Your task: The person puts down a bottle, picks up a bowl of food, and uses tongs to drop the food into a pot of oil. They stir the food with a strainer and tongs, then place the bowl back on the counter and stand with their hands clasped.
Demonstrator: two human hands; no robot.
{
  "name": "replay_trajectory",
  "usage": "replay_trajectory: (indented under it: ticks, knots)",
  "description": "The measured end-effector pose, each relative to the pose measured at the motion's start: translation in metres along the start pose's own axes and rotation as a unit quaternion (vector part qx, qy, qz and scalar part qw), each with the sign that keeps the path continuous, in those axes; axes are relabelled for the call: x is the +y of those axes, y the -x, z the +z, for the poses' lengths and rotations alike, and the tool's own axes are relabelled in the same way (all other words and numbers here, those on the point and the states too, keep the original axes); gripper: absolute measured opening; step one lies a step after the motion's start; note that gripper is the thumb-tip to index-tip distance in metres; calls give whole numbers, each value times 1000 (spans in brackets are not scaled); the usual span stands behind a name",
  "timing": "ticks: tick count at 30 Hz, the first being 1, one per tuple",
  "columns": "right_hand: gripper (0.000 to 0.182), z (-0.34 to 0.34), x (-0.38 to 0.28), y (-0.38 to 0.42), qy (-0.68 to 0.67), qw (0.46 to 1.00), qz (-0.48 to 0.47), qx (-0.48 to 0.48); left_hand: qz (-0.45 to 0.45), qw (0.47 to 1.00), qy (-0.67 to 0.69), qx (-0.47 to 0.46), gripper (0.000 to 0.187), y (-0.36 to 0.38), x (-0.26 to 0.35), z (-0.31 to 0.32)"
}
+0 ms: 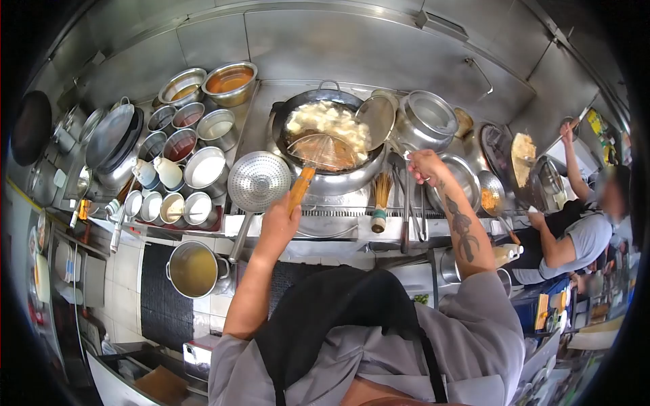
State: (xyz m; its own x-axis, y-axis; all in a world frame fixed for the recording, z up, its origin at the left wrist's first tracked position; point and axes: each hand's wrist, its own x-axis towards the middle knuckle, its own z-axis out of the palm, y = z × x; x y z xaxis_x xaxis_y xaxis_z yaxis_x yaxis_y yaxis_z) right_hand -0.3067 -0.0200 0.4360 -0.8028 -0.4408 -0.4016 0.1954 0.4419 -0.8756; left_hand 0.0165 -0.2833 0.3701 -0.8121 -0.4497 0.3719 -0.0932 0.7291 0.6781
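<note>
My left hand (277,222) is closed round the wooden handle (302,186) of a wire skimmer (326,151). The skimmer's mesh head dips into the wok (279,128), where pale fried pieces (325,122) float in bubbling brownish oil. My right hand (425,166) is closed at the wok's right, its fingers pinched at the handle end of a round fine strainer (380,116). That strainer's head leans over the wok's right rim. Left of the wok, a perforated ladle (259,181) lies across the counter edge with its handle pointing toward me.
Sauce tubs (206,168) and steel bowls (230,82) stand to the left. A bamboo brush (381,196) and a lidded pot (429,119) are on the right. A stockpot (192,269) sits low at left. Another person (575,237) works at a wok on the far right.
</note>
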Motion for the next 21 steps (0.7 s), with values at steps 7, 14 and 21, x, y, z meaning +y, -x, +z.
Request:
replay_trajectory:
  ticks: [7,14,21]
  knots:
    - [18,-4,-14,19,-20,999,-6,30,4,998,-57,1,36,-11,4,-15]
    - [8,-1,-22,37,-65,995,55,-43,6,997,-76,18,28,-20,18,-37]
    - [5,7,13,9,-224,964,84,-118,1,997,-78,-8,29,-29,22,-55]
